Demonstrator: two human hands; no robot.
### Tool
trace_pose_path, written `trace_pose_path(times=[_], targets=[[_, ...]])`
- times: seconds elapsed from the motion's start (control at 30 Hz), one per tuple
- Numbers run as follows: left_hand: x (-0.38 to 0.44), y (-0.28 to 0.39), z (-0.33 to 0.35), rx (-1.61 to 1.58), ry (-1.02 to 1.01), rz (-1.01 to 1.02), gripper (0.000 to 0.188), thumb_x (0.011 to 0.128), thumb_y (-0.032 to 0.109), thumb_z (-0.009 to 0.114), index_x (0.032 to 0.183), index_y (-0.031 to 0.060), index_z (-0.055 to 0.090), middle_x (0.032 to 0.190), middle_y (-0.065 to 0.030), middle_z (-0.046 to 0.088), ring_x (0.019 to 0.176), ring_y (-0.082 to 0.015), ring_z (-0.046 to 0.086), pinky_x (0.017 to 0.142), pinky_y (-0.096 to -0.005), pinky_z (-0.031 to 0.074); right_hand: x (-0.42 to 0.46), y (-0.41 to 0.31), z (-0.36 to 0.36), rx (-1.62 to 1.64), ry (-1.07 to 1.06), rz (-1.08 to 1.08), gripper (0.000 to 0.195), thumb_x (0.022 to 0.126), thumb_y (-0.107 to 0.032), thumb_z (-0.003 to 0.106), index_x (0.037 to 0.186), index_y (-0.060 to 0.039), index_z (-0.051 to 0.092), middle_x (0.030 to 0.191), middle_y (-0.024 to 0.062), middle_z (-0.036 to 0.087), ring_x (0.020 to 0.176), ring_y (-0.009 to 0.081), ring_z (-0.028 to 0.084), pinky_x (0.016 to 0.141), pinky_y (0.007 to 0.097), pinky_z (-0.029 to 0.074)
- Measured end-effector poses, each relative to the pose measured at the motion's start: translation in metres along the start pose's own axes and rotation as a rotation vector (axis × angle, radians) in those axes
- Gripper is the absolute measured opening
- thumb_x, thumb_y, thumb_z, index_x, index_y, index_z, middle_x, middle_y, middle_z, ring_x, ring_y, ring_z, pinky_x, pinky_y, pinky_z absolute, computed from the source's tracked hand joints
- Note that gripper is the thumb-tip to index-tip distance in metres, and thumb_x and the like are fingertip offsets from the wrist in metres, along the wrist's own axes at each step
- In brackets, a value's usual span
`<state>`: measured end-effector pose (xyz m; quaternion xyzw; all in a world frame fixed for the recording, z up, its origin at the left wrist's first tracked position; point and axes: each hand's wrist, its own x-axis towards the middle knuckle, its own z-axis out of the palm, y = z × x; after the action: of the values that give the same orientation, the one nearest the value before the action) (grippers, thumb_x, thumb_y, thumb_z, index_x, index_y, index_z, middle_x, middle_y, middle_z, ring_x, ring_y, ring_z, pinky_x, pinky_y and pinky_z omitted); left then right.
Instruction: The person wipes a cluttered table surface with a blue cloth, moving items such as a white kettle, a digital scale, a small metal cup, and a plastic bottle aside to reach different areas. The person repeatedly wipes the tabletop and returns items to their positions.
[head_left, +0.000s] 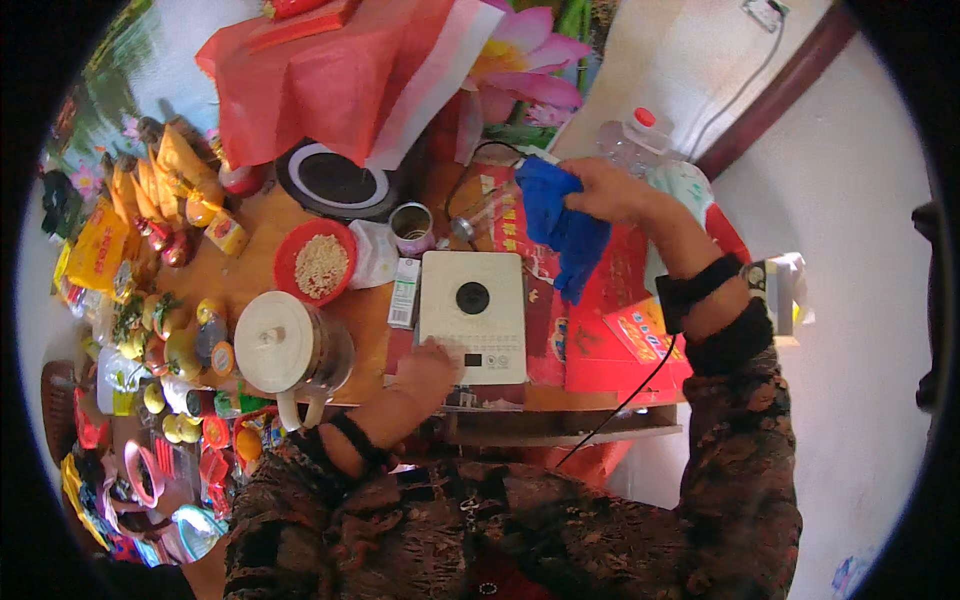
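Note:
A crumpled blue cloth (564, 217) hangs from my right hand (611, 187), pinched over the red papers to the right of a white electric heating base (472, 322). The base has a round black centre and a small dark display near its front. My left hand (430, 371) rests at the base's front left corner; its fingertips are partly hidden, so a grip there is unclear. Left of that hand stands a glass kettle (335, 352) with a white lid (274, 341) and handle. A small printed carton (403, 292) lies along the base's left side.
Behind the kettle is a red bowl (321, 262) of pale nuts or grains, near an open can (411, 227). A black round cooker (337, 176) sits under red cloth (322, 97). Fruit (180, 352) and packages crowd the left. A clear jug (637, 139) stands back right.

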<state>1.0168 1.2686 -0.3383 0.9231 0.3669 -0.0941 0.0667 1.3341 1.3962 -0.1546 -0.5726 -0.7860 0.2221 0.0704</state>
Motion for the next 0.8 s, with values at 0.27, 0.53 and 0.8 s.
trace_pose_path(times=[0.27, 0.53, 0.8], targets=[[-0.045, -0.041, -0.010, -0.364, 0.161, 0.204, 0.027, 0.084, 0.034, 0.069, 0.106, 0.0183, 0.071, 0.101, -0.0112, 0.070, 0.088, -0.0307, 0.067, 0.070, -0.0425, 0.054, -0.152, -0.051, -0.093, 0.109, 0.192, 0.140, 0.045, 0.082, -0.014, 0.060, 0.124, 0.0012, 0.058, 0.107, 0.0162, 0.067, 0.095, 0.0224, 0.065, 0.087, 0.0341, 0.052], [-0.115, -0.065, -0.010, -0.609, -0.166, -0.003, 0.029, 0.085, 0.034, 0.070, 0.104, 0.0118, 0.070, 0.089, -0.0126, 0.071, 0.081, -0.0306, 0.069, 0.071, -0.0399, 0.053, -0.365, -0.059, -0.178, 0.165, 0.416, 0.597, 0.050, 0.080, -0.014, 0.066, 0.128, -0.0005, 0.057, 0.115, 0.0147, 0.065, 0.102, 0.0256, 0.063, 0.098, 0.0363, 0.049], [-0.104, -0.068, -0.005, -0.497, -0.197, -0.015, 0.032, 0.084, 0.037, 0.071, 0.103, 0.0123, 0.070, 0.093, -0.0145, 0.070, 0.086, -0.0351, 0.067, 0.075, -0.0425, 0.053, -0.458, -0.081, -0.275, -0.149, 0.740, 0.662, 0.095, 0.072, -0.068, 0.070, 0.136, -0.0023, 0.047, 0.121, 0.0178, 0.061, 0.106, 0.0341, 0.063, 0.095, 0.0452, 0.052]])
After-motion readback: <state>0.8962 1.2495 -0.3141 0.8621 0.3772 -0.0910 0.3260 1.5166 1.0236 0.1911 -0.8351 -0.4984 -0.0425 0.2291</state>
